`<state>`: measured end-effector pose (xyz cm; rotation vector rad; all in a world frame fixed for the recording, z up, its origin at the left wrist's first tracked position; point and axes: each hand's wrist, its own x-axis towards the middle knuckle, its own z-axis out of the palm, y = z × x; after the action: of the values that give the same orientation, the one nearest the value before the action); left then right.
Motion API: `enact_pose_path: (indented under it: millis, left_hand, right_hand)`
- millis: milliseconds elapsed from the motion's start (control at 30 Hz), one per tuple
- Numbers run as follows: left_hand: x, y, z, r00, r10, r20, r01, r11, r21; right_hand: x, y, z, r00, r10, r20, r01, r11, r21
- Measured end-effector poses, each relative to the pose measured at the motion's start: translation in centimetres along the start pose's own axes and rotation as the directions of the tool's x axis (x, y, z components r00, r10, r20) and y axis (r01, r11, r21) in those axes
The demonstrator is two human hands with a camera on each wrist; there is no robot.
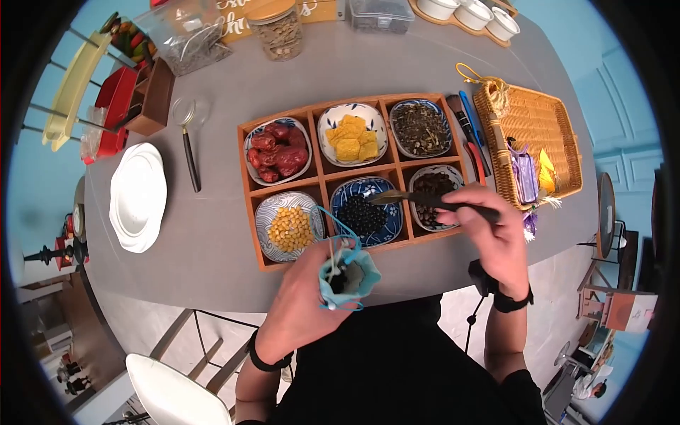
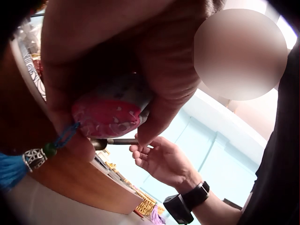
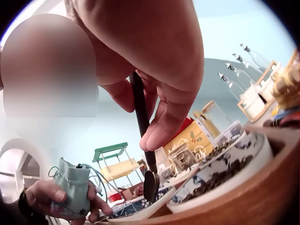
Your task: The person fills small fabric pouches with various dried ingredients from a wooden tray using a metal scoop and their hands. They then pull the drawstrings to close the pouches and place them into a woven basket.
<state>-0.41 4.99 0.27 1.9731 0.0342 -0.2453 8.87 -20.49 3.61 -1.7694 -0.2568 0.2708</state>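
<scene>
My left hand (image 1: pixel 301 301) grips a small light-blue drawstring pouch (image 1: pixel 367 276), its mouth gaping upward with dark bits visible inside. In the left wrist view, a pink patterned pouch base (image 2: pixel 110 115) and a blue tassel (image 2: pixel 11 171) show. My right hand (image 1: pixel 499 237) holds a spoon (image 1: pixel 432 201) by its dark handle. The spoon's bowl (image 3: pixel 151 185) hangs over the blue patterned dish (image 1: pixel 388 230) of black beans (image 1: pixel 361 214), in the front middle compartment of a wooden box (image 1: pixel 322 166). Corn kernels (image 1: pixel 290 228) lie left of the beans, dark brown pieces (image 1: pixel 428 185) to the right.
The box's back row holds red dates (image 1: pixel 280 152), yellow cubes (image 1: pixel 350 138) and dried leaves (image 1: pixel 421 129). A wicker basket (image 1: pixel 570 142) stands at right, beside pens and red-handled tool (image 1: pixel 476 161). At left are a white bowl (image 1: pixel 138 198) and a small strainer (image 1: pixel 184 113).
</scene>
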Motion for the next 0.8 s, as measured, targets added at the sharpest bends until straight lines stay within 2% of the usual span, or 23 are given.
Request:
enact_pose_path:
  millis: [100,167,200,267,333,400,467,533,600,667,733,800]
  left_hand:
    - [0.3,1.7,-0.1,0.992,0.061,0.107,-0.079,0.982,0.171]
    - [0.4,1.8,0.1,0.992,0.060,0.111,-0.081,0.977,0.196]
    - [0.6,1.8,0.2,0.992,0.063,0.109,-0.086,0.972,0.220]
    - [0.7,1.9,0.1,0.991,0.062,0.120,-0.088,0.971,0.224]
    - [0.9,2.1,-0.1,0.989,0.059,0.134,-0.088,0.970,0.228]
    - [1.2,2.6,-0.4,0.970,0.006,0.241,-0.076,0.957,0.281]
    - [1.3,2.5,-0.3,0.973,0.017,0.228,-0.085,0.953,0.291]
    - [1.4,2.5,-0.2,0.978,0.024,0.209,-0.086,0.952,0.295]
    - [1.4,2.5,-0.2,0.975,0.017,0.222,-0.089,0.943,0.321]
    - [1.5,2.6,-0.2,0.972,-0.004,0.236,-0.075,0.943,0.323]
    - [1.7,2.7,-0.2,0.967,-0.016,0.253,-0.069,0.943,0.326]
    - [1.7,2.7,-0.3,0.963,-0.047,0.267,-0.045,0.943,0.329]
  right_hand:
    - [0.9,1.2,1.1,0.999,-0.017,0.049,0.013,0.997,0.076]
    - [1.4,1.7,1.4,0.980,-0.134,0.146,0.140,0.990,-0.034]
    - [1.3,1.7,1.1,0.980,-0.134,0.145,0.140,0.990,-0.034]
    - [0.9,1.5,0.1,0.969,-0.027,0.244,0.032,0.999,-0.015]
    - [1.1,1.2,-0.3,0.972,0.002,0.236,0.008,0.999,-0.042]
    - [1.5,1.0,-0.2,0.993,-0.010,0.115,0.008,1.000,0.019]
    - [1.3,1.4,-0.4,0.991,-0.003,0.131,0.005,1.000,-0.016]
    - [0.7,1.7,-0.6,0.979,0.115,0.170,-0.124,0.991,0.047]
    - [0.1,2.0,-0.2,0.981,0.122,0.148,-0.133,0.989,0.067]
    - [-0.3,2.3,0.3,0.961,0.267,0.075,-0.276,0.946,0.172]
    - [-0.4,2.5,1.2,0.965,0.262,0.027,-0.263,0.952,0.157]
    - [-0.4,2.7,2.1,0.929,0.369,-0.031,-0.351,0.905,0.241]
